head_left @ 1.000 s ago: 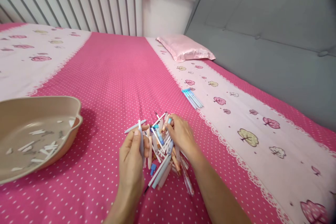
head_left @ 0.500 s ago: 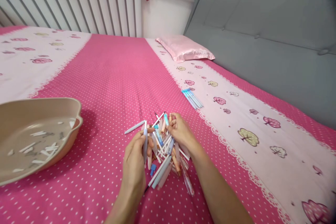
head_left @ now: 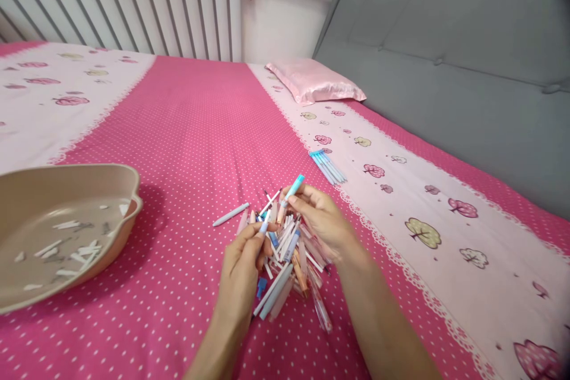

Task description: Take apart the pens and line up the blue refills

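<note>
My left hand (head_left: 244,252) is closed round a pale lavender pen barrel (head_left: 264,226), its white tip pointing up and away. In my right hand (head_left: 318,214), thumb and fingers pinch a light-blue pen cap (head_left: 294,187) with a bright turquoise end. Both hands hover over a loose pile of pen parts (head_left: 285,267): white refills, clear and pinkish tubes, orange and grey-blue barrels. A small blue clip piece (head_left: 262,287) lies at the pile's left side. One grey pen barrel (head_left: 230,214) rests apart, just beyond my left hand.
At left stands a beige basin (head_left: 66,175) with small white pieces inside. A row of blue pens (head_left: 328,167) lies past my right hand on the patterned bedspread (head_left: 187,130). Farther back are a pink pillow (head_left: 314,82), a grey headboard (head_left: 445,41) and a white radiator (head_left: 178,12).
My right hand has lifted the light-blue cap up from the pile. My left hand has shifted right, closer to it, tilting the lavender barrel.
</note>
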The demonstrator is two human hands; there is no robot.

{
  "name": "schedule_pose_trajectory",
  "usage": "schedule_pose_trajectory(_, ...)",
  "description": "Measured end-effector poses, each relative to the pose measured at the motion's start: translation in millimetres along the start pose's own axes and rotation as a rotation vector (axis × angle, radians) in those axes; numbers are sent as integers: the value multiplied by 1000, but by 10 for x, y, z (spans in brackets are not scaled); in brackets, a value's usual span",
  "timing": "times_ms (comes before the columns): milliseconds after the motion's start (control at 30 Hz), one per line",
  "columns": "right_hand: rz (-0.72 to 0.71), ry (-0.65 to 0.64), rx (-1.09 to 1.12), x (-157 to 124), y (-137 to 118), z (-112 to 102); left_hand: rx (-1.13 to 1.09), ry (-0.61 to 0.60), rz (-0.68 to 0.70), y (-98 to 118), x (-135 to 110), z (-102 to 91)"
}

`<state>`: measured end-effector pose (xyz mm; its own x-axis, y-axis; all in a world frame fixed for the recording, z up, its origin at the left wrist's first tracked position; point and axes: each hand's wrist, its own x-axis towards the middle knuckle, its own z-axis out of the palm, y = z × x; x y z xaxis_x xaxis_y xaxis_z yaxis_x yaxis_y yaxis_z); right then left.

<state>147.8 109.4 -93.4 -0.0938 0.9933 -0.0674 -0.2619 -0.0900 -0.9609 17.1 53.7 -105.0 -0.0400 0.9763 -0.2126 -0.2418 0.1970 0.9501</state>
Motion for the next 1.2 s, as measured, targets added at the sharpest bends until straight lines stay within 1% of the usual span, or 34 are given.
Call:
schedule_pose_trajectory(200,-64,-88,-23,-73,-104,30,60,-37,35,-24,-1,-12)
schedule_pose_trajectory(667,36,-147,47,-96,-79,86,86,-76,50,-52,7,-32)
schedule_pose_trajectory(933,45,-261,2,-95,-43,64,86,-93,56,-85,8,-39)
schedule_pose_trajectory(1200,43,-306,-39,-98,-36,59,130,-81,53,-40,0,-22)
